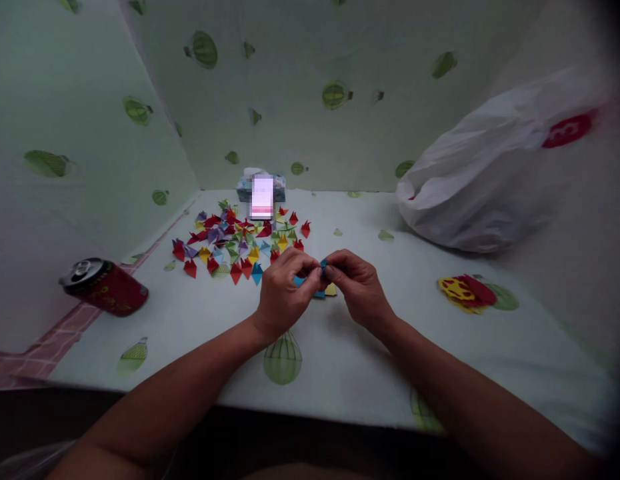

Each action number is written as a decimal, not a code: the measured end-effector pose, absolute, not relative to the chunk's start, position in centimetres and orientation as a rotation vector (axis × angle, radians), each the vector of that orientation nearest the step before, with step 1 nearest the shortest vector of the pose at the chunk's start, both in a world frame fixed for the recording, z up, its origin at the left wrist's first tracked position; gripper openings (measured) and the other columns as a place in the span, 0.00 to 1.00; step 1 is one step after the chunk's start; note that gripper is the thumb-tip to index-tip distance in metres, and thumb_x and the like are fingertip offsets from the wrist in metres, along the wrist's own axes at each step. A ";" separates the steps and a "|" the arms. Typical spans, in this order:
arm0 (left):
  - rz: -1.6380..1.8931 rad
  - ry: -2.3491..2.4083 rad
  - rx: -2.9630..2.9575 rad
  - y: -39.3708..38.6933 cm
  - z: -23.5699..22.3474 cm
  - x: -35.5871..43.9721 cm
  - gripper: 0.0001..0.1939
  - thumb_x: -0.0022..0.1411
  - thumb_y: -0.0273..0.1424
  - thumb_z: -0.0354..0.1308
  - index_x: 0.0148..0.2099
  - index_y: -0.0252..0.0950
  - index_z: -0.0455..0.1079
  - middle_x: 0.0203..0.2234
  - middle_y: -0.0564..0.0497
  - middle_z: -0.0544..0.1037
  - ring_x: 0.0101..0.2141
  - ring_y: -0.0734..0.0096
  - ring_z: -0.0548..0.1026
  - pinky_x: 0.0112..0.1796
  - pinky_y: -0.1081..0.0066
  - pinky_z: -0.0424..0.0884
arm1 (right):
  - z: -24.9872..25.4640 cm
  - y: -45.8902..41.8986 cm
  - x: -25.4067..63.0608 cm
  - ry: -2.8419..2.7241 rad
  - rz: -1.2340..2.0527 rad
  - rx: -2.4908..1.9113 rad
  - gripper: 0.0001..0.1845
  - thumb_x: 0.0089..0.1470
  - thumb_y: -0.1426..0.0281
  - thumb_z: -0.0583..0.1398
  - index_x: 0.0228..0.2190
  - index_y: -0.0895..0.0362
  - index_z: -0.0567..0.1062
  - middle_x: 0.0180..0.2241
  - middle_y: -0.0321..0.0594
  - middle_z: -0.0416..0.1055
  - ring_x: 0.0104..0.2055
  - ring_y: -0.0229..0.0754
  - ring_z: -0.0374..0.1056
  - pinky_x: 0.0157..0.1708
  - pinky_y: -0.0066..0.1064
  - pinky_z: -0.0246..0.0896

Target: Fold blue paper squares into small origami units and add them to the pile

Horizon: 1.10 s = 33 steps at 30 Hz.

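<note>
A small folded piece of blue paper [323, 265] is pinched between my two hands above the middle of the table. My left hand [289, 288] grips it from the left with thumb and forefinger. From the right, my right hand [356, 283] closes its fingertips on the same paper. Beneath the hands lie blue paper squares [319, 294] and a yellow one [331, 290], partly covered by my fingers. Beyond my left hand spreads a crowd of small folded paper cranes [235, 273] in red, yellow, green, purple and blue.
A phone [262, 197] with a lit, blurred screen leans against a tissue box [243, 189] at the back. On the left a red drink can [110, 287] appears tilted. A white plastic bag [470, 180] stands at the right, behind red and yellow cut-outs [467, 293].
</note>
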<state>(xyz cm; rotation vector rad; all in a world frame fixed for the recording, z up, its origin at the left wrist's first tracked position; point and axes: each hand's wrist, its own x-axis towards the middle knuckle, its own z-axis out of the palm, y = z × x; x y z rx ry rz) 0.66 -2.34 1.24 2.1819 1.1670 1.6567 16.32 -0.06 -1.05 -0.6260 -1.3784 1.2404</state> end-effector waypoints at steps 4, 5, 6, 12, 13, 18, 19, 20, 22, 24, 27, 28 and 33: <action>1.617 1.182 2.408 -2.4 1.2 0.5 0.05 0.66 0.24 0.56 0.38 0.36 0.72 0.32 0.48 0.76 0.34 0.69 0.76 0.37 0.68 0.75 | -1.1 -0.2 16.3 -1.405 1.191 -0.682 0.05 0.57 0.67 0.65 0.31 0.54 0.75 0.23 0.31 0.71 0.25 0.36 0.68 0.29 0.31 0.65; 1.605 1.193 2.452 -2.4 1.2 0.5 0.05 0.66 0.24 0.56 0.39 0.35 0.72 0.33 0.48 0.77 0.35 0.68 0.76 0.37 0.67 0.75 | -1.0 -0.2 16.2 -1.415 1.167 -0.699 0.05 0.57 0.67 0.65 0.31 0.54 0.75 0.23 0.31 0.70 0.25 0.36 0.67 0.29 0.31 0.66; 1.596 1.207 2.475 -2.4 1.2 0.5 0.04 0.66 0.25 0.56 0.39 0.35 0.72 0.33 0.47 0.77 0.35 0.67 0.77 0.37 0.67 0.75 | -1.0 -0.3 16.2 -1.428 1.138 -0.717 0.05 0.58 0.67 0.65 0.31 0.54 0.74 0.23 0.31 0.70 0.25 0.36 0.67 0.28 0.31 0.66; 1.606 1.195 2.326 -2.3 1.0 0.6 0.04 0.65 0.25 0.58 0.37 0.35 0.72 0.32 0.48 0.76 0.34 0.68 0.75 0.36 0.68 0.74 | -0.4 -1.1 15.9 -1.477 1.009 -0.763 0.07 0.59 0.68 0.63 0.29 0.54 0.72 0.24 0.32 0.70 0.26 0.36 0.68 0.28 0.30 0.66; 1.613 1.185 2.293 -2.3 1.0 0.6 0.04 0.65 0.24 0.58 0.36 0.35 0.72 0.32 0.48 0.75 0.34 0.68 0.75 0.37 0.67 0.74 | -0.3 -1.1 15.9 -1.476 1.010 -0.758 0.07 0.59 0.68 0.63 0.29 0.54 0.72 0.24 0.32 0.71 0.26 0.36 0.68 0.28 0.30 0.67; 1.609 1.098 2.099 -2.2 1.0 0.8 0.05 0.64 0.22 0.58 0.36 0.36 0.71 0.36 0.48 0.77 0.37 0.70 0.76 0.37 0.69 0.74 | -0.4 -1.1 15.9 -1.466 1.051 -0.730 0.06 0.59 0.67 0.63 0.31 0.54 0.73 0.24 0.33 0.72 0.27 0.37 0.70 0.29 0.30 0.68; 1.588 1.082 2.069 -2.2 1.0 0.7 0.05 0.64 0.22 0.58 0.36 0.36 0.71 0.35 0.49 0.77 0.36 0.71 0.76 0.36 0.70 0.74 | -0.5 -1.1 15.9 -1.460 1.066 -0.731 0.06 0.59 0.66 0.64 0.31 0.54 0.73 0.24 0.33 0.72 0.27 0.37 0.70 0.30 0.31 0.67; 1.566 1.076 2.055 -2.1 1.0 0.7 0.05 0.64 0.22 0.58 0.36 0.36 0.72 0.34 0.50 0.77 0.34 0.71 0.75 0.35 0.71 0.73 | -0.5 -1.0 16.0 -1.454 1.083 -0.734 0.07 0.59 0.66 0.64 0.31 0.55 0.73 0.24 0.33 0.72 0.27 0.37 0.70 0.30 0.31 0.67; 1.539 1.079 2.080 -1.9 1.1 0.5 0.05 0.64 0.23 0.59 0.35 0.37 0.72 0.31 0.51 0.77 0.33 0.71 0.74 0.35 0.70 0.72 | -0.6 -0.8 16.1 -1.438 1.119 -0.737 0.08 0.59 0.64 0.64 0.32 0.55 0.73 0.25 0.33 0.72 0.27 0.37 0.69 0.30 0.31 0.67; 1.531 1.069 2.122 -1.6 1.2 0.2 0.06 0.63 0.23 0.59 0.33 0.37 0.71 0.30 0.51 0.77 0.33 0.71 0.74 0.36 0.68 0.71 | -0.6 -0.7 16.3 -1.427 1.145 -0.737 0.10 0.58 0.63 0.65 0.32 0.55 0.72 0.25 0.34 0.71 0.27 0.37 0.69 0.29 0.31 0.66; 1.502 1.025 2.120 -1.3 1.2 0.0 0.07 0.63 0.24 0.60 0.31 0.37 0.70 0.28 0.51 0.77 0.32 0.70 0.74 0.37 0.67 0.71 | -0.4 -0.7 16.4 -1.426 1.157 -0.740 0.11 0.58 0.62 0.65 0.31 0.55 0.72 0.25 0.34 0.71 0.27 0.37 0.69 0.29 0.31 0.66; 1.485 1.019 2.092 -1.2 1.2 0.0 0.07 0.63 0.25 0.60 0.31 0.37 0.69 0.28 0.51 0.77 0.31 0.70 0.75 0.36 0.67 0.71 | -0.4 -0.7 16.5 -1.432 1.157 -0.744 0.11 0.58 0.61 0.65 0.31 0.55 0.72 0.25 0.34 0.71 0.27 0.37 0.69 0.28 0.31 0.65; 1.453 0.950 1.761 -1.2 0.9 0.2 0.07 0.61 0.27 0.62 0.34 0.38 0.66 0.27 0.53 0.75 0.29 0.73 0.74 0.32 0.72 0.72 | -0.1 -0.7 16.6 -1.475 1.118 -0.785 0.14 0.58 0.59 0.65 0.29 0.55 0.71 0.24 0.34 0.71 0.26 0.37 0.69 0.28 0.31 0.65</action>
